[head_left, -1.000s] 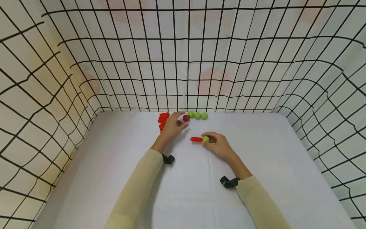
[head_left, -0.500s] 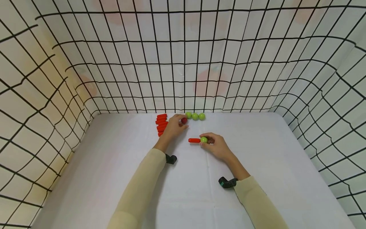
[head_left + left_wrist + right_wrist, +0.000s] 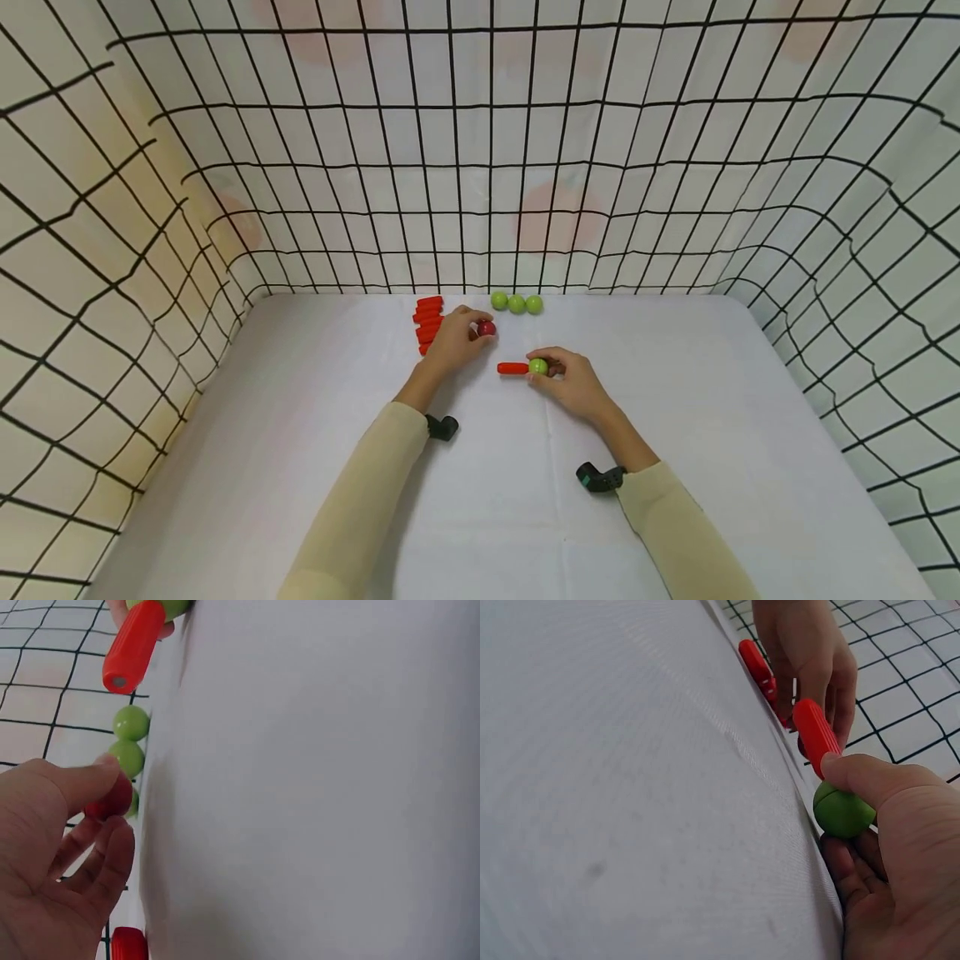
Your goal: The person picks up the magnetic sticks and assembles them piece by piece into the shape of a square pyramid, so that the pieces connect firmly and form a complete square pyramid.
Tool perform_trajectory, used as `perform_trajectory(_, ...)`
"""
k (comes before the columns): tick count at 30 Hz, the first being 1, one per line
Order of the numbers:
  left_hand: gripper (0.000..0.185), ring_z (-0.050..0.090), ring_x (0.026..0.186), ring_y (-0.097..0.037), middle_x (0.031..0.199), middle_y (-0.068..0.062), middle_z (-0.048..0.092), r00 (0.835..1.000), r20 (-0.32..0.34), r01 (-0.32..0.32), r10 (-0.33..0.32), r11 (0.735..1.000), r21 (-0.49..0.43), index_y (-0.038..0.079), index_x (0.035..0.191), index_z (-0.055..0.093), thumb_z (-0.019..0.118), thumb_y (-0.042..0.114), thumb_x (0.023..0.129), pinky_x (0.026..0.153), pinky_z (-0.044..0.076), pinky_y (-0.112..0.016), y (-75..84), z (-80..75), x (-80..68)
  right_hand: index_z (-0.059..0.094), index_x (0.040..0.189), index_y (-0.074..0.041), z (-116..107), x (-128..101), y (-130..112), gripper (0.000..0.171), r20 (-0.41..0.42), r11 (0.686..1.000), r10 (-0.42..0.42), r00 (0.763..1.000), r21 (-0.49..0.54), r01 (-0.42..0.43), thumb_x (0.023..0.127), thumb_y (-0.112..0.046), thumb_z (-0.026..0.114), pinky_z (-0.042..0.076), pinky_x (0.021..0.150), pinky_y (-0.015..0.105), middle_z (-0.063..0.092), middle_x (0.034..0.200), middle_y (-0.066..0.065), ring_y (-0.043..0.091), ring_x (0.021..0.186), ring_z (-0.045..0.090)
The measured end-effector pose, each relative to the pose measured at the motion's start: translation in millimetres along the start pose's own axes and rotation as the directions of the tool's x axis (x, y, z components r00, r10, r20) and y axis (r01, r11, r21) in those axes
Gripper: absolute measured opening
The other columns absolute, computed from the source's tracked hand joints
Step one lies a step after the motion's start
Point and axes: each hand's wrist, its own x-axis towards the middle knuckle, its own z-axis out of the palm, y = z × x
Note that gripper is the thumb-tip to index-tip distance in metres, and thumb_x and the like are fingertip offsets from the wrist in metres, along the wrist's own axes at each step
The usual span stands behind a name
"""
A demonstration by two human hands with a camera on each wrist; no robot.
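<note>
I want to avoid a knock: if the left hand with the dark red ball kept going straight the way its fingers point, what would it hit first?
Probably the row of three green balls by the mesh wall; the left hand pinches the dark red ball just short of them, though depth is unclear.

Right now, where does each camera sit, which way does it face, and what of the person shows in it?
Head: above, facing forward and down at the table; both sleeved arms, left hand pinching the red ball, right hand holding the green ball on the red rod.
Left wrist: low, facing the left hand's fingers; palm shows.
Right wrist: low, facing the right hand's thumb; the other hand behind.
All views share the rod and green ball.
</note>
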Motion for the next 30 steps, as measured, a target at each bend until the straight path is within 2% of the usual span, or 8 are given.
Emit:
perform_trajectory(5,0.037,0.065,0.096,-0.021,0.113,-0.007,0.068,1.000,-0.007,-0.014,0.014,0.999,-0.052,0.012,0.127,0.072,0.079,0.022,0.092,0.082,0.059,-0.029,0.3,-4.1,-13.8,0.072,0.124,-0.013,-1,0,-1,0.034,-0.005,1.000,-0.009,1.000,-0.005,0.009,0.092,-0.023,0.079,0.051,0.078,0.023,0.071,0.112,0.005,0.020,0.094,0.061)
perform_trajectory(13,0.033,0.069,0.100,-0.020,0.112,-0.002,0.073,1.000,0.010,-0.007,0.008,0.991,-0.137,0.015,0.122,0.069,0.080,0.023,0.091,0.090,0.061,-0.034,-6.2,-5.7,-33.2,0.072,0.124,-0.014,-1,-1,0,0.034,-0.007,1.000,-0.001,1.000,-0.002,0.001,0.092,-0.022,0.079,0.052,0.081,0.023,0.071,0.114,0.005,0.020,0.096,0.062)
perform_trajectory(23,0.038,0.073,0.103,-0.021,0.122,-0.005,0.073,0.991,0.032,-0.122,0.132,0.967,-0.222,0.010,0.127,0.072,0.079,0.013,0.090,0.094,0.061,-0.034,-8.5,-7.3,-51.6,0.072,0.124,-0.013,-1,0,1,0.035,-0.014,1.000,-0.002,1.000,-0.004,0.002,0.091,-0.023,0.080,0.052,0.081,0.023,0.072,0.115,0.006,0.020,0.097,0.063)
perform_trajectory(30,0.032,0.069,0.103,-0.014,0.112,0.003,0.075,0.988,0.076,-0.114,0.137,0.962,-0.247,0.017,0.120,0.075,0.081,0.013,0.089,0.095,0.060,-0.030,-8.5,-9.3,-59.3,0.071,0.125,-0.012,-1,0,1,0.036,-0.003,1.000,0.005,1.000,0.001,-0.005,0.092,-0.023,0.080,0.053,0.083,0.024,0.072,0.117,0.006,0.020,0.098,0.064)
